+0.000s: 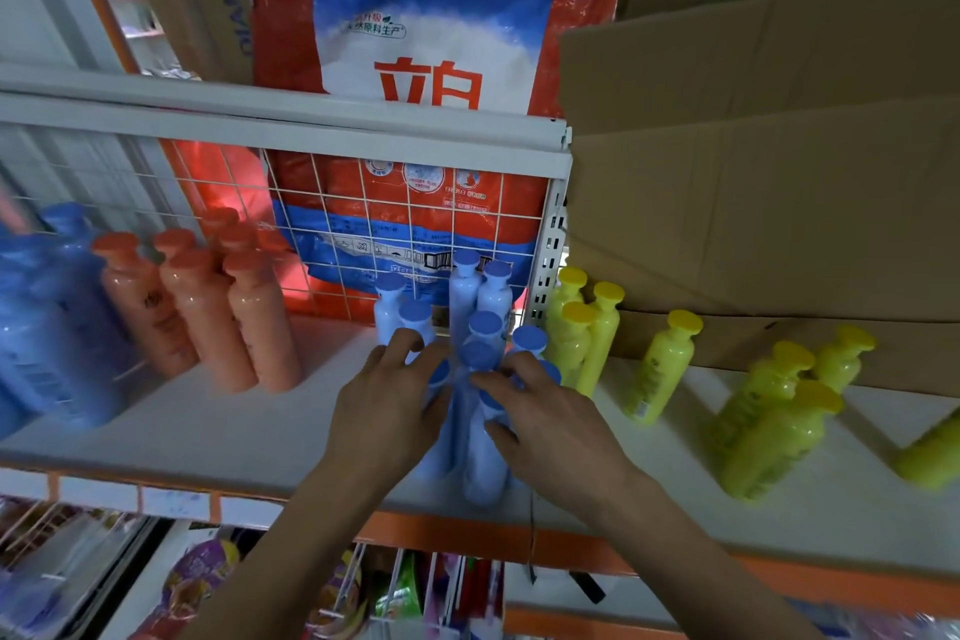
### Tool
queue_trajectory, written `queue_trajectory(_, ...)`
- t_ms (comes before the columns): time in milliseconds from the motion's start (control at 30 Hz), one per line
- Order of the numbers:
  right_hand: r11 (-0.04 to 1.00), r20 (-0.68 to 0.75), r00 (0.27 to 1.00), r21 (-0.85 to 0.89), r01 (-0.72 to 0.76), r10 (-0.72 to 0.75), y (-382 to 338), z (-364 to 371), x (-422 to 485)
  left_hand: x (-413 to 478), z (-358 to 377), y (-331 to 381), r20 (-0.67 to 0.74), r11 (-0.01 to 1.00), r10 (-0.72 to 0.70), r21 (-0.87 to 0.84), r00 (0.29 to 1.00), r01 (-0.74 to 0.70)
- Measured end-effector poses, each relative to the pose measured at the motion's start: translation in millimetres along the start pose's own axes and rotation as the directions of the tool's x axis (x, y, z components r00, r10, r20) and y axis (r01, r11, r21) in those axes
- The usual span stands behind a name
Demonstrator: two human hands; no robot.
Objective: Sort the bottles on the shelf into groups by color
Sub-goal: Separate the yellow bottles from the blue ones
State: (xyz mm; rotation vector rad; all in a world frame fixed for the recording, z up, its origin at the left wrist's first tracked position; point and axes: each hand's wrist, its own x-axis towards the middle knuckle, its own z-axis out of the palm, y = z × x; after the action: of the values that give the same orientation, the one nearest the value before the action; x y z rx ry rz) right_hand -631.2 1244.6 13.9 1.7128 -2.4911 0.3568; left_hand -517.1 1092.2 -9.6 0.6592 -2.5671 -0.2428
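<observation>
Blue bottles [465, 294] stand bunched on shelf [234, 431]. L hand [384, 411] & R hand [550, 426] each grip the bunch, fingers curled.

Pale blue bottles [483, 463] were smooth, glossy plastic. Orange bottles [208, 317] left of them and yellow bottles [660, 369] right of them showed the same finish. Shelf [208, 431] beneath was matt painted metal. Behind stood coated wire grid [363, 203], glossy sack [431, 16], matt cardboard [753, 198].

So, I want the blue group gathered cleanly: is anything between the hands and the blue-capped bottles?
Nothing visible. The left hand and right hand both grip the blue-capped bottles directly; the orange bottles stand off left, the yellow bottles off right.
</observation>
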Motion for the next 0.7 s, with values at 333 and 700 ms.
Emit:
queue_trajectory(333,0.999,-0.163,0.987,0.045,-0.011,0.018,22.8,-30.8,-23.7,29.9,-27.1,41.1,-0.127,0.978,0.18,-0.087,0.976,-0.191)
queue_trajectory(700,0.934,-0.261,0.909,-0.067,-0.352,0.324,139.2,-67.6,-114.2,55.1,33.5,197.8,0.127,0.881,0.381,-0.35,0.916,-0.318)
